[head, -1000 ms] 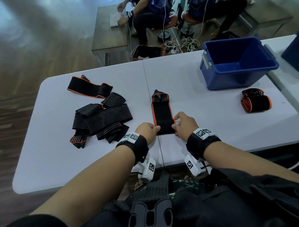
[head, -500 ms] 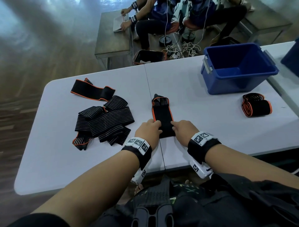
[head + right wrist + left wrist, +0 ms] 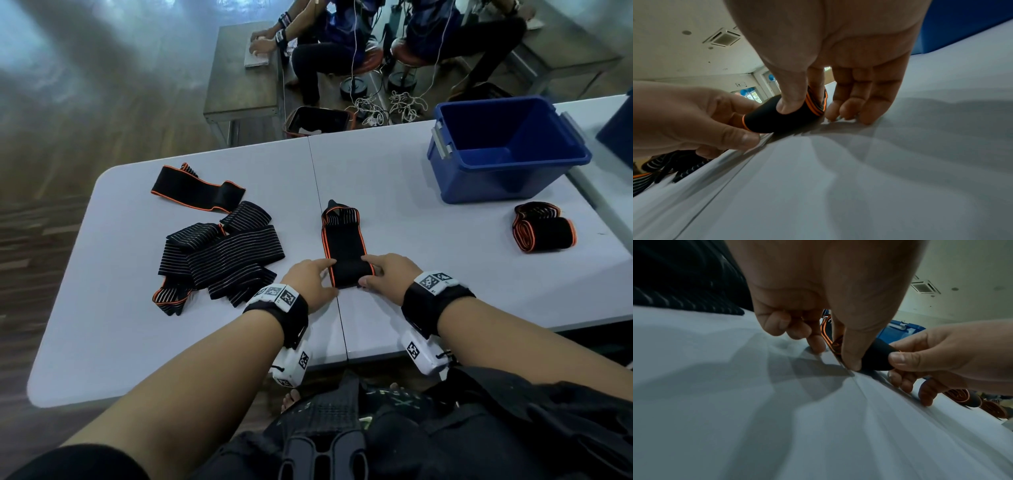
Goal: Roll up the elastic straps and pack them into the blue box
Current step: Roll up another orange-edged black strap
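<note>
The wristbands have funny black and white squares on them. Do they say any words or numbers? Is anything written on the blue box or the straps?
No readable words or numbers anywhere.
Wristband squares: printed square patterns, no letters.
Blue box: no label visible.
Strap under the hands: plain black with orange edges.

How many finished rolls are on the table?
2: one roll by the table's right edge, before the blue box; another touching it behind. The strap held by left hand and right hand is only partly rolled.
</note>
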